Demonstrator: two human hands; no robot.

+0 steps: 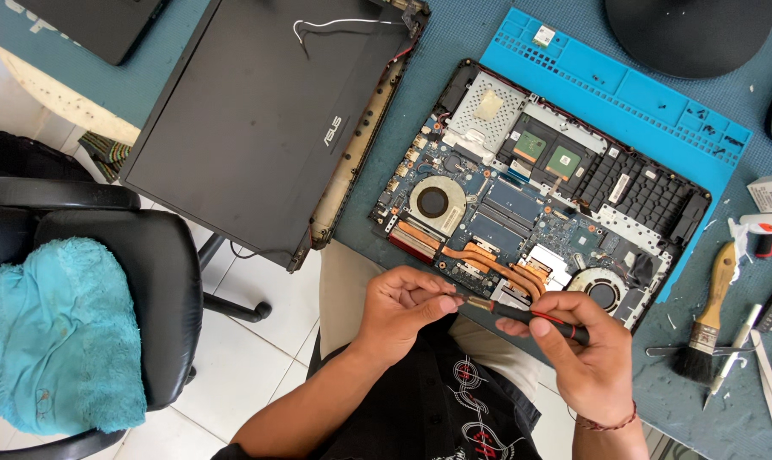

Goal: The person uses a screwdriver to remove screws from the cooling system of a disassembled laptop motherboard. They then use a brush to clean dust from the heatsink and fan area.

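1. We hold a small screwdriver point(530, 318), black handle w/ a red stripe, in the right hand point(586, 349); fingers are curled fully round the handle, thumb on top. It sits just off the near edge of the desk, in front of the opened laptop base point(539, 196).
2. The left hand point(400, 308) pinches the metal bit end point(473, 301) of the driver between thumb & fingertips; grip nearly closed. Whether a screw or loose bit is also in the pinch, we cannot tell.
3. To do this well, in our judgement: keep the handle steady w/ the right hand, let the left do the fine work at the tip, and work over the desk rather than the lap so nothing small drops to the floor.
4. Laptop base, on the blue mat point(633, 94): holds the board, two fans (one point(435, 203) toward the left edge, one point(603, 292) near the near-right corner), copper heat pipes point(488, 260) between them, and a silver drive bay point(486, 111) at the far-left corner.
5. Mat tray compartments along the far edge: one small pale part point(543, 36) at the far-left corner; dark specks, prob. screws, toward the right end.
6. Right edge of desk: brush point(708, 328), tweezers point(769, 375).
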